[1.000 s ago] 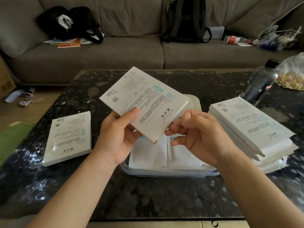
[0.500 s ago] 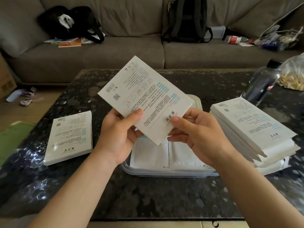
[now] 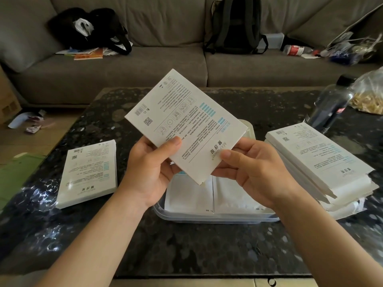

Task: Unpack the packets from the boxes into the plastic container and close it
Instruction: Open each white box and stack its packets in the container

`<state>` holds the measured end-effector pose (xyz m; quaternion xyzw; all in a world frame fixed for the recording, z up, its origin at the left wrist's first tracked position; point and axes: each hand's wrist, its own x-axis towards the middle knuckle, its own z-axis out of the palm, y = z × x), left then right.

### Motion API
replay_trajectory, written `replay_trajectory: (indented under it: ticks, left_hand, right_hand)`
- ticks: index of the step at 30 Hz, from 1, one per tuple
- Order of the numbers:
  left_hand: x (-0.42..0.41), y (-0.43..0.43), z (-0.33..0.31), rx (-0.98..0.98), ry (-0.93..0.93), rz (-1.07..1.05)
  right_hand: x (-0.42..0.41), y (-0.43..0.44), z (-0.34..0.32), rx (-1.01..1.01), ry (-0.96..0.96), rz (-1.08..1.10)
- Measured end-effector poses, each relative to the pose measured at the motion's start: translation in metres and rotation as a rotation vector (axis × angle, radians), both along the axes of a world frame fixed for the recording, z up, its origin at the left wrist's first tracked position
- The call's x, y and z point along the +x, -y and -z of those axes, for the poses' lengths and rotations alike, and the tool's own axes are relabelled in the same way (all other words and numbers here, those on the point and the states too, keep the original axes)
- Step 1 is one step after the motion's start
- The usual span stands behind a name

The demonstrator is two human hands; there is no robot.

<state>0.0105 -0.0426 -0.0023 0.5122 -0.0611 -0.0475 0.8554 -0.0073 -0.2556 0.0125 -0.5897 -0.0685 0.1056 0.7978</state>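
Note:
I hold a flat white printed box (image 3: 184,123) tilted above the clear plastic container (image 3: 215,217). My left hand (image 3: 151,170) grips its lower left edge, thumb on the printed face. My right hand (image 3: 250,168) pinches its lower right corner, thumb on top. White packets (image 3: 207,195) lie flat inside the open container. Another white box (image 3: 88,172) lies on the table to the left. A stack of opened white boxes (image 3: 319,162) sits at the right. What looks like the container's lid (image 3: 247,126) shows behind the held box.
The dark speckled table (image 3: 196,249) carries a dark bottle (image 3: 329,106) and a plastic bag of food (image 3: 369,94) at the far right. A grey sofa (image 3: 145,67) with bags and a backpack (image 3: 236,25) stands behind. Litter lies on the floor at left.
The box has risen and tipped more upright. My right hand moved from below the box's end to pinching its lower right corner. My left hand kept its grip.

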Motion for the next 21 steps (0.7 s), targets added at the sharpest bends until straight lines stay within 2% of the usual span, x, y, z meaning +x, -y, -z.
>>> replay_trajectory:
  ticks: [11, 21]
  left_hand:
    - [0.0001, -0.0008, -0.0005, -0.042, -0.023, 0.017]
    - [-0.0008, -0.0004, -0.0014, -0.123, -0.115, 0.023]
  right_hand:
    - [-0.0006, -0.0004, 0.0025, 0.012, 0.038, -0.008]
    - [-0.0014, -0.0022, 0.0, 0.001, 0.043, 0.061]
